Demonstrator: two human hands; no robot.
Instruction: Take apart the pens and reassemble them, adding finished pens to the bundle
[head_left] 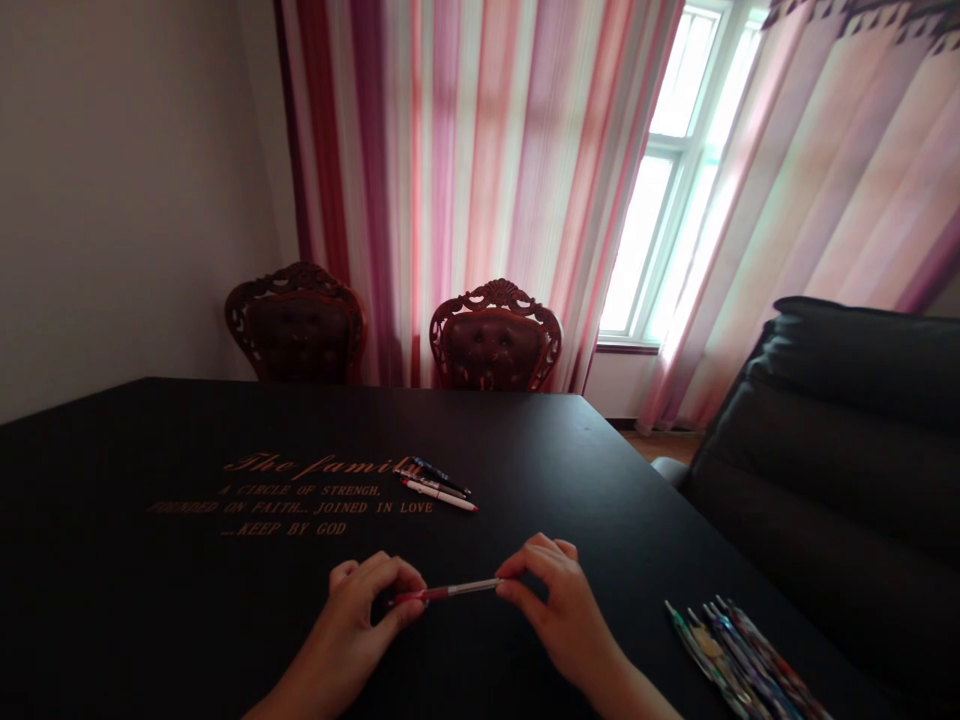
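Between my two hands, above the near part of the black table (247,620), is a slim pen (450,591) with a dark red barrel on the left and a pale, clear-looking section on the right. My left hand (375,602) pinches the red end between thumb and fingers. At the other end, the thumb and fingertips of my right hand (551,597) close on the pale tip. The pen lies nearly level, its right end slightly higher. Whether its parts are joined or coming apart, I cannot tell.
Beyond my hands lies a small group of pens (439,490), one white with a red tip. Several colourful pens (742,660) lie side by side at the right near edge. Two carved chairs (495,340) stand behind the table, and a black armchair (832,480) is at the right.
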